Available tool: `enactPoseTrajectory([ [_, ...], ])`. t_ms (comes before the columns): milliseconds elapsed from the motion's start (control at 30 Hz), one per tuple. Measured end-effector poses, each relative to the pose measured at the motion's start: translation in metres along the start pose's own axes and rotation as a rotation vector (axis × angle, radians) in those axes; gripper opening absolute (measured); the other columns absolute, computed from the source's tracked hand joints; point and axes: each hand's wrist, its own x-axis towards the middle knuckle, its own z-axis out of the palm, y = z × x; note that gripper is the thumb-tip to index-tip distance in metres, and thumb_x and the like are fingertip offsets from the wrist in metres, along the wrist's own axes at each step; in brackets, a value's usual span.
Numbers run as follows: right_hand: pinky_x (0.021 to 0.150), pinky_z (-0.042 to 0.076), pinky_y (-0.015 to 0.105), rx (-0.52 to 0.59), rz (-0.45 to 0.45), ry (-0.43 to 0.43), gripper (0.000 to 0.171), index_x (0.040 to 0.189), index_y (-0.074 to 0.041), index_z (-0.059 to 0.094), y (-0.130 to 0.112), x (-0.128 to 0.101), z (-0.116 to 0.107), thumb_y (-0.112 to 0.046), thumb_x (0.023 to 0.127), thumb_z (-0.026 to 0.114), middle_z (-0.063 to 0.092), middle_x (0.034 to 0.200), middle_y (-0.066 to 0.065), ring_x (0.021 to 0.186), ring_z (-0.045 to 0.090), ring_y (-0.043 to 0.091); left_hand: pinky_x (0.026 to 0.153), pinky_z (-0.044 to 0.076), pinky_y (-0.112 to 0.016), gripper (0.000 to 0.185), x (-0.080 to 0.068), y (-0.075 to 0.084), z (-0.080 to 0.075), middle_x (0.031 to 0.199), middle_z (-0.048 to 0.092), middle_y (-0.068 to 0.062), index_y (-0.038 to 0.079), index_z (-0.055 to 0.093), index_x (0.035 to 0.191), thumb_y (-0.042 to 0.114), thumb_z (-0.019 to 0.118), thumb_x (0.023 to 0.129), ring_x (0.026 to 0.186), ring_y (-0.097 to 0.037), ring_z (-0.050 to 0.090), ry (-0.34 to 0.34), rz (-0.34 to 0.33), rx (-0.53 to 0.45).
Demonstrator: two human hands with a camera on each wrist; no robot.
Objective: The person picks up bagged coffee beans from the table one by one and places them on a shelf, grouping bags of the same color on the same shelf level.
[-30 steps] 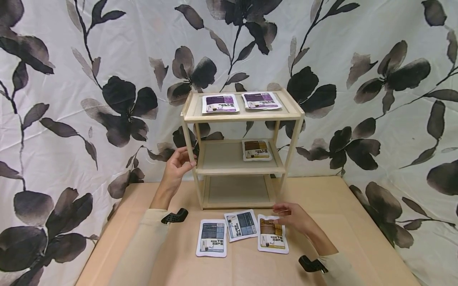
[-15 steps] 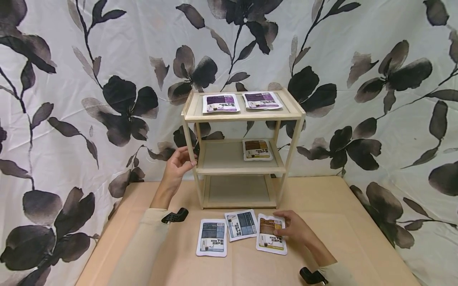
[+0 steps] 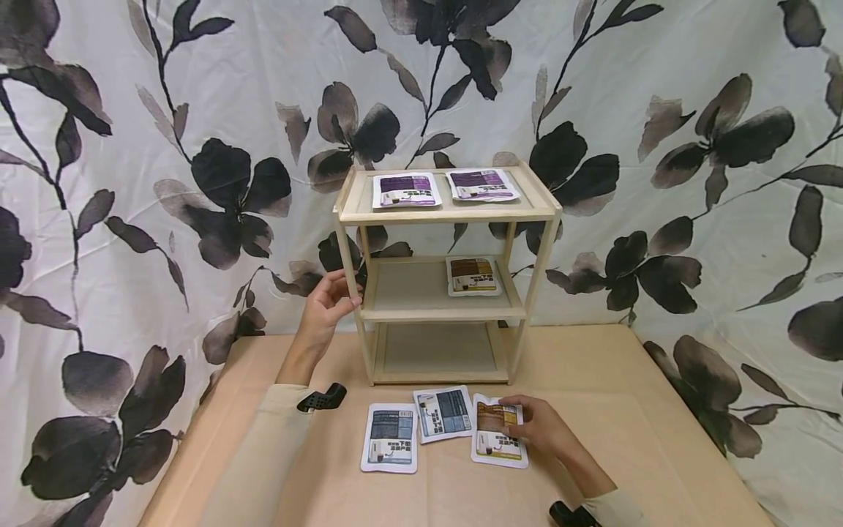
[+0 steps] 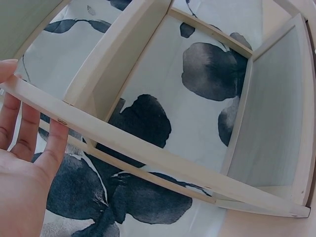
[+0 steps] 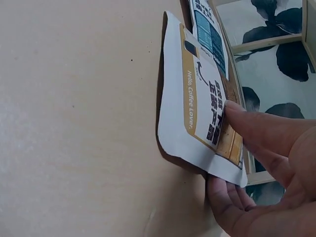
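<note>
In the head view my left hand [image 3: 319, 315] grips the left front post of a three-tier wooden shelf [image 3: 448, 217]. The left wrist view shows the thumb on one side of the post [image 4: 133, 136] and the fingers [image 4: 29, 123] on the other. On the table before the shelf, my right hand [image 3: 546, 432] pinches the right edge of a brown-and-yellow coffee pouch [image 3: 490, 446]. Seen from the right wrist, the thumb [image 5: 252, 118] lies on the pouch's printed face, while the other fingers go under its edge. That near edge of the coffee pouch [image 5: 190, 108] is tilted up.
Two blue-grey pouches, one upright [image 3: 388, 439] and one askew [image 3: 444, 415], lie left of the brown one. Purple pouches [image 3: 406, 190] rest on the top tier. Another brown pouch [image 3: 473, 277] sits at the middle tier's right. A flowered cloth [image 3: 263, 73] hangs behind.
My right hand has come in from above the brown coffee pouch, taken its right edge between thumb and fingers, and shifted it slightly left. The left hand stays on the post.
</note>
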Motion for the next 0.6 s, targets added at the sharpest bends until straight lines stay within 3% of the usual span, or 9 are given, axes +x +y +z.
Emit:
enactPoseTrajectory([
  [200, 0.072, 0.050, 0.023, 0.043, -0.018, -0.027, 0.048, 0.125, 0.000, 0.069, 0.0021, -0.0021, -0.0003, -0.001, 0.080, 0.083, 0.067, 0.115, 0.017, 0.090, 0.060, 0.022, 0.090, 0.051, -0.028, 0.045, -0.0002, -0.0010, -0.0004, 0.105, 0.066, -0.001, 0.019, 0.064, 0.125, -0.007, 0.069, 0.089, 0.101, -0.019, 0.059, -0.003, 0.001, -0.011],
  [433, 0.069, 0.055, 0.026, 0.143, -0.020, -0.094, 0.047, 0.133, 0.006, 0.060, 0.0018, -0.0056, -0.0046, 0.006, 0.087, 0.072, 0.068, 0.102, 0.020, 0.087, 0.063, 0.023, 0.090, 0.051, -0.027, 0.045, -0.0008, -0.0026, -0.0011, 0.105, 0.066, -0.003, 0.018, 0.064, 0.124, -0.008, 0.070, 0.089, 0.100, -0.018, 0.059, 0.001, 0.007, -0.015],
  [600, 0.075, 0.058, 0.029, 0.224, -0.053, -0.157, 0.047, 0.137, 0.011, 0.055, 0.0063, -0.0051, -0.0065, 0.007, 0.091, 0.065, 0.064, 0.119, 0.032, 0.096, 0.067, 0.027, 0.091, 0.050, -0.028, 0.045, 0.0003, -0.0034, -0.0013, 0.105, 0.067, -0.002, 0.018, 0.064, 0.125, -0.009, 0.068, 0.089, 0.100, -0.018, 0.059, -0.003, 0.010, -0.008],
])
